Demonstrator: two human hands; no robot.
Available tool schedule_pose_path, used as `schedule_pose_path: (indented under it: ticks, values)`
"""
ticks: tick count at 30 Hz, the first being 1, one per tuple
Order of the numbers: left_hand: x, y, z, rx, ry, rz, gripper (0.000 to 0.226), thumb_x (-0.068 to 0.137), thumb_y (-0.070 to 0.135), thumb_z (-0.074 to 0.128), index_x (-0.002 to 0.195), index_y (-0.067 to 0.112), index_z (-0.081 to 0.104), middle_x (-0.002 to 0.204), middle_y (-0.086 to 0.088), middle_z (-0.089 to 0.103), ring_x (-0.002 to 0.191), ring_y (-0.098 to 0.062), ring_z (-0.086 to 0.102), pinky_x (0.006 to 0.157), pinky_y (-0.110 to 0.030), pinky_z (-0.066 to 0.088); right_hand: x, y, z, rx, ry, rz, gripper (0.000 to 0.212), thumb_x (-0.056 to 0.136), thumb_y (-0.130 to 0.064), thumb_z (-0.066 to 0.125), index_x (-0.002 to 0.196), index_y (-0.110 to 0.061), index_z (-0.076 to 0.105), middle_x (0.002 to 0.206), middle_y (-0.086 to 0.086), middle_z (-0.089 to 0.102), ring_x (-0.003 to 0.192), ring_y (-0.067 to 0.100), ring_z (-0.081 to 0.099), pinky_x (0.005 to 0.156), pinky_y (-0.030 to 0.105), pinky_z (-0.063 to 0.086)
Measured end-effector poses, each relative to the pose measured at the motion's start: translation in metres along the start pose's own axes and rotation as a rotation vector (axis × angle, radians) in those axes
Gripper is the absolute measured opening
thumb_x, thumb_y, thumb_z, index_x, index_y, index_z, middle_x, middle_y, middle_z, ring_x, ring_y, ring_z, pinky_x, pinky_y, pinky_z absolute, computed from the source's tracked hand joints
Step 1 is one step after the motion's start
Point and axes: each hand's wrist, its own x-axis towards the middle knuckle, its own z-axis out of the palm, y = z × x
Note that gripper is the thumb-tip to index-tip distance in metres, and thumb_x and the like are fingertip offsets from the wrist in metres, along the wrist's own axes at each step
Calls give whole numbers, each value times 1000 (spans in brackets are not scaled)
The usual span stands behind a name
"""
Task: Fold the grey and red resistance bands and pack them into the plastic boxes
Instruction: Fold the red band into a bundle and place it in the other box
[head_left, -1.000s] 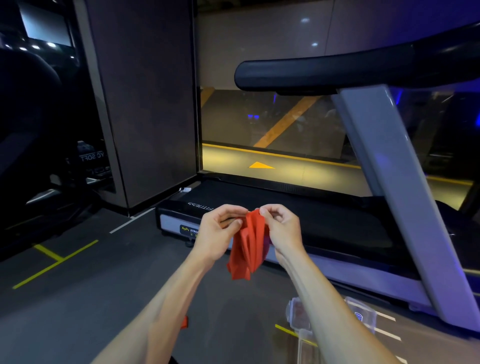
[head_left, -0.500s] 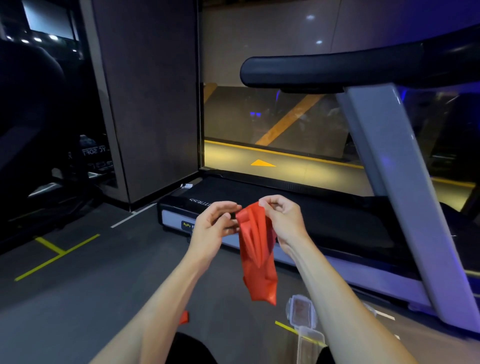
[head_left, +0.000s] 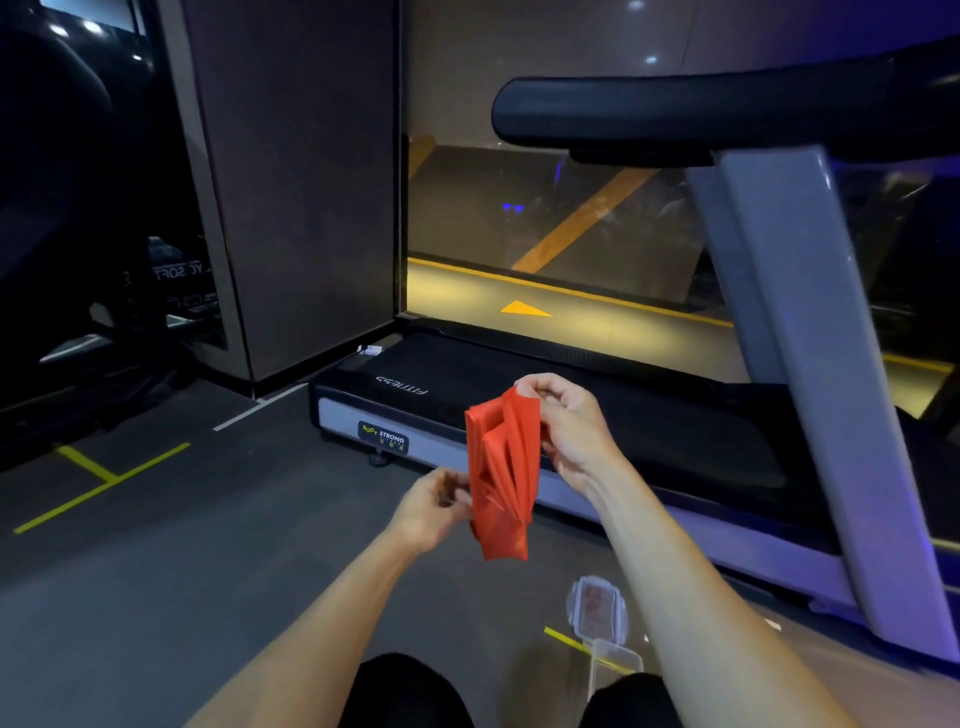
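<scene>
A red resistance band (head_left: 501, 480) hangs bunched and folded in front of me. My right hand (head_left: 563, 426) pinches its top end. My left hand (head_left: 434, 506) is lower and pinches the band's left edge near the bottom. On the floor below my right forearm lies a clear plastic box lid (head_left: 597, 608), and just nearer me stands an open clear plastic box (head_left: 615, 670), partly hidden by my knee. No grey band shows.
A treadmill (head_left: 649, 415) stands right ahead, its grey upright (head_left: 810, 364) and black handrail on the right. A brown pillar (head_left: 296, 208) rises at left. Yellow tape lines (head_left: 93, 478) mark the grey floor. My dark-clothed knees fill the bottom edge.
My left hand has dropped from the band's top to its lower left edge. The band now hangs longer from my right hand, which stays up.
</scene>
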Motion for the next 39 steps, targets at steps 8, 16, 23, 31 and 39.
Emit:
schedule_pose_path:
  ticks: [8, 16, 23, 31, 39]
  values:
    - [31, -41, 19, -11, -233, -213, 42, 90, -16, 57, 105, 23, 58, 92, -2, 61, 74, -16, 60, 66, -30, 50, 39, 57, -13, 44, -92, 67, 7, 99, -7, 63, 92, -7, 66, 92, 18, 65, 75, 21, 59, 69, 31, 47]
    - [58, -81, 29, -22, -360, -406, 42, 93, 11, 69, 127, 30, 52, 114, 3, 69, 93, -12, 69, 76, -27, 57, 75, 113, -31, 171, -47, 175, 9, 100, -6, 60, 92, -9, 65, 82, 6, 67, 63, 11, 63, 57, 23, 54]
    - [94, -116, 41, -45, -76, -496, 14, 105, 14, 49, 95, 22, 53, 77, -4, 61, 60, -17, 58, 58, -33, 55, 92, 143, -45, 214, -77, 228, 17, 98, 6, 56, 91, -8, 63, 81, 6, 64, 63, 12, 60, 55, 22, 52]
    - [95, -149, 47, -176, 40, -642, 18, 108, 26, 45, 99, 19, 60, 89, -8, 65, 76, -25, 61, 60, -32, 53, 100, 164, -49, 215, -86, 243, 17, 96, 6, 58, 89, -7, 64, 80, 4, 69, 64, 12, 64, 57, 23, 54]
    - [92, -151, 39, -272, 83, -516, 21, 91, 6, 74, 109, 1, 65, 80, -16, 72, 48, -21, 66, 39, -31, 52, 106, 181, -48, 106, -71, 243, 12, 97, 0, 63, 88, -7, 67, 77, 5, 71, 68, 11, 65, 65, 21, 54]
